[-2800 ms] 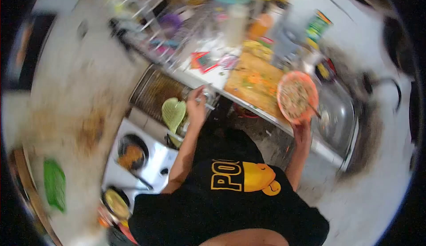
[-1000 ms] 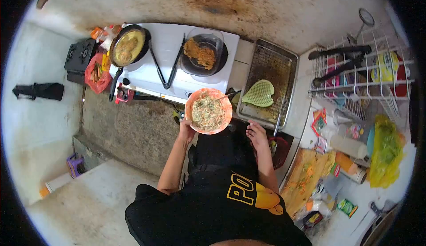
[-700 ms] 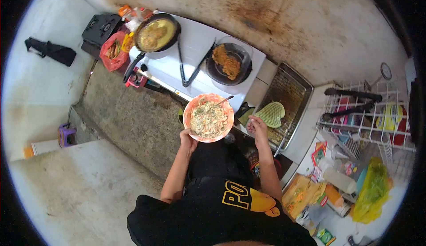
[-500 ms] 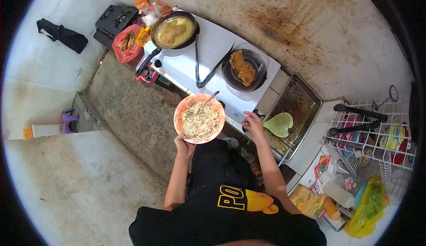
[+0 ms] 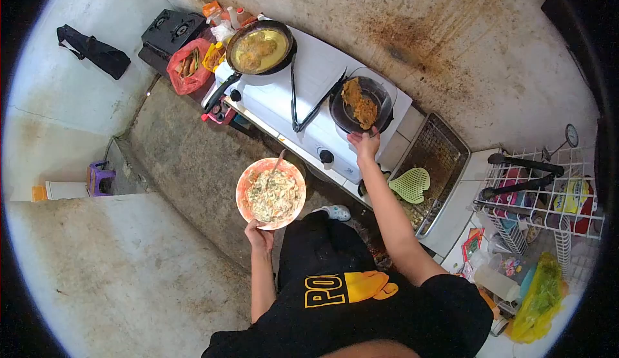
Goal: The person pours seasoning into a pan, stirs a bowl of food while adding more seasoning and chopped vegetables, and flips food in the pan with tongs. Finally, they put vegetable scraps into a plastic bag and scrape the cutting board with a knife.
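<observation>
My left hand (image 5: 259, 234) grips the near rim of an orange-patterned bowl (image 5: 242, 193), holding it over the floor in front of the stove. Inside is a pale, chunky batter mix (image 5: 274, 197) with green bits, and a spoon (image 5: 278, 161) leans against the far side. At the stove's right end, my right hand (image 5: 365, 144) has its fingers at the near rim of a dark plate (image 5: 380, 93), seemingly pinching it. Browned fried fritters (image 5: 358, 103) lie on that plate. Long tongs (image 5: 296, 103) rest on the white stove (image 5: 322, 61) between plate and frying pan.
A frying pan (image 5: 291, 51) with food in yellow oil sits on the left burner, its handle jutting forward. Right of the stove, a green slotted spatula (image 5: 411, 185) lies on a metal tray (image 5: 445, 135). A white wire rack (image 5: 529, 190) stands farther right.
My right hand has moved forward from the stove's front edge to the dark plate. My left hand has brought the bowl down and left, toward my body.
</observation>
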Tool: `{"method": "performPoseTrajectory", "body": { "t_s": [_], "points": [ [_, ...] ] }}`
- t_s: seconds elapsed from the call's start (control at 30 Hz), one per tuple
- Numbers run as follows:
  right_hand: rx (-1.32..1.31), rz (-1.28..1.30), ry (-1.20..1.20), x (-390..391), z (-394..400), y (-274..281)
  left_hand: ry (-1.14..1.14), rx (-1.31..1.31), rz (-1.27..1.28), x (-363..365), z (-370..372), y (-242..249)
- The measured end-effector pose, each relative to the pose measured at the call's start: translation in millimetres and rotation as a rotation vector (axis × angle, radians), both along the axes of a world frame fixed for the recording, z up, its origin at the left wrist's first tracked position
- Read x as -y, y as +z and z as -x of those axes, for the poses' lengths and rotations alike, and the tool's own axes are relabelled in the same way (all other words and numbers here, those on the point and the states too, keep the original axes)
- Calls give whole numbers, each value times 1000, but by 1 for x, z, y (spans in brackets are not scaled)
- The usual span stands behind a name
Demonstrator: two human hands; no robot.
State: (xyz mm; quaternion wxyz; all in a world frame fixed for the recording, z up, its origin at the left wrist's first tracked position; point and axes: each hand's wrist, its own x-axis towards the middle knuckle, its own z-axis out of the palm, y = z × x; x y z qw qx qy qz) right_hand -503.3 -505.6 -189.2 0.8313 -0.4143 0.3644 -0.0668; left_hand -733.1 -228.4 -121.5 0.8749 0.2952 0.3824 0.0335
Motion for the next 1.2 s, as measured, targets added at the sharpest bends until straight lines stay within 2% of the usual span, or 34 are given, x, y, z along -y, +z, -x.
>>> {"method": "performPoseTrajectory", "body": {
  "t_s": [0.07,0.17,0.27,0.3,0.33,0.37,0.4,0.47,0.57,0.6,0.63,0.7,0.8,0.9,0.97,1.13,1.2],
  "points": [
    [31,-16,-27,8,-5,-9,-18,-69,-3,2,0,-10],
    [23,58,42,21,-7,2,-76,-9,29,9,-11,-11],
    [97,205,258,50,-16,26,-91,-20,56,18,-25,-15],
    [97,210,251,66,-28,31,-100,-49,44,20,-29,-20],
    [101,234,367,82,-43,37,-106,-49,47,23,-33,-24],
    [104,258,485,97,-58,43,-159,-46,36,26,-37,-27],
    [104,261,481,109,-74,48,-210,-42,23,29,-41,-29],
    [-21,494,728,125,-107,59,-238,11,58,40,-50,-37],
    [-36,591,867,123,-140,76,-299,-12,69,55,-54,-38],
    [-58,610,895,120,-150,80,-338,2,87,57,-53,-45],
    [-51,614,897,120,-161,76,-341,21,35,66,-57,-21],
    [-42,574,949,123,-181,59,-389,70,21,68,-51,-34],
    [-24,538,1005,138,-192,42,-353,8,20,68,-37,-36],
    [-114,576,958,158,-184,33,-352,-74,61,61,-28,-40],
    [-79,568,974,183,-178,22,-351,-114,83,58,-24,-37],
    [-171,759,1056,211,-172,22,-434,-53,113,55,-39,-34],
    [-150,737,1038,219,-172,19,-422,-49,86,62,-51,-38]
  ]
}}
